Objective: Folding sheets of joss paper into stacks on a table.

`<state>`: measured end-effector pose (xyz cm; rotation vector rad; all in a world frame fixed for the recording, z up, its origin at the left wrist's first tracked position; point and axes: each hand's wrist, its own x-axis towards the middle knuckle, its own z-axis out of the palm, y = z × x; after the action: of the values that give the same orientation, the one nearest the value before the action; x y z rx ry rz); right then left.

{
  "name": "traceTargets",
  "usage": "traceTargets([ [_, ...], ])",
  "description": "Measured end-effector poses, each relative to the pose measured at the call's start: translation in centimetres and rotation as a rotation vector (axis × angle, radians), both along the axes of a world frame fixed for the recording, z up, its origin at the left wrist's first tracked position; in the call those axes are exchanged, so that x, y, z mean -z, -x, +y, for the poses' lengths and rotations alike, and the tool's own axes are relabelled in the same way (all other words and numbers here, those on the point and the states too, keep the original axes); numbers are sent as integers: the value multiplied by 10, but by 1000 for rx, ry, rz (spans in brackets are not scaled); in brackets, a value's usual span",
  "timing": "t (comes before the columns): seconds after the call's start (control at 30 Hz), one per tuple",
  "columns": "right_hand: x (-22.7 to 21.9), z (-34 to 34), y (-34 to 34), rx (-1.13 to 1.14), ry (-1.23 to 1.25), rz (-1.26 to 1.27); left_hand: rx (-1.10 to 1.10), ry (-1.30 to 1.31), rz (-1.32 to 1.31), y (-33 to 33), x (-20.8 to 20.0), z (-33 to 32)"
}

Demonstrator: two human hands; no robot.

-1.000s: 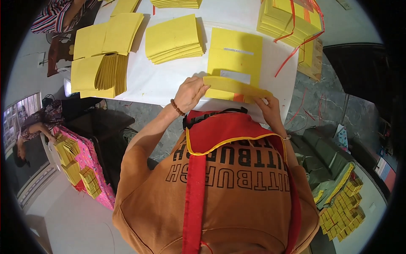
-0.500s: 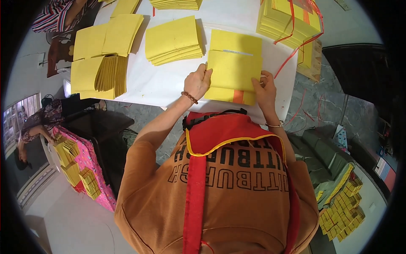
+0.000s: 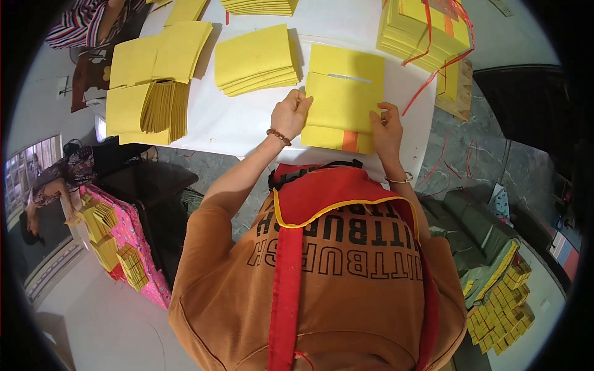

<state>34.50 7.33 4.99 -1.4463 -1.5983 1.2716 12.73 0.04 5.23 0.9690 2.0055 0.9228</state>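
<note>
Compared with one second ago, the raised panel of the yellow folded sheet [image 3: 345, 99] lies flat, and both hands sit higher in the frame. Left hand [image 3: 289, 115]: fingers curled together at the sheet's left edge; clamping cannot be determined. Right hand [image 3: 388, 128]: fingers bent at the right edge; clamping likewise indeterminate. Sheet position: upper centre, on the white table [image 3: 226, 133]. Beyond, upper left of centre: yellow stack [image 3: 255, 60]. Upper right: yellow bundle [image 3: 411, 31] with red strings.

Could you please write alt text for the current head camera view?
A person's left hand and right hand touch opposite edges of a folded yellow sheet on a white table. Yellow stacks lie nearby.
</note>
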Motion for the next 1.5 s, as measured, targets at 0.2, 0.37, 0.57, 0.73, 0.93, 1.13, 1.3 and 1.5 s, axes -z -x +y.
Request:
traceTargets([
  [0.2, 4, 2, -1, 6, -26, -9, 4, -84, 234, -6, -21, -2],
  [0.37, 12, 2, 0, 8, -76, 45, 120, -274, 425, -19, -51, 3],
  [0.57, 15, 2, 1, 31, -52, 45, 455, -582, 652, -49, -31, 24],
  [0.73, 5, -1, 0, 25, 10, 35, 563, -455, 807, -50, 0, 28],
  [0.93, -6, -28, -14, -305, -782, -514, 575, -430, 851, -51, 4, 27],
  [1.13, 6, -38, -24, -683, -603, -658, 638, -460, 705, -40, -2, 23],
  [1.3, -2, -27, -32, -818, -381, -527, 781, -460, 785, -37, -22, 5],
  [1.5, -17, 9, -53, -452, 371, 372, 937, -372, 1223, -36, -7, -1],
])
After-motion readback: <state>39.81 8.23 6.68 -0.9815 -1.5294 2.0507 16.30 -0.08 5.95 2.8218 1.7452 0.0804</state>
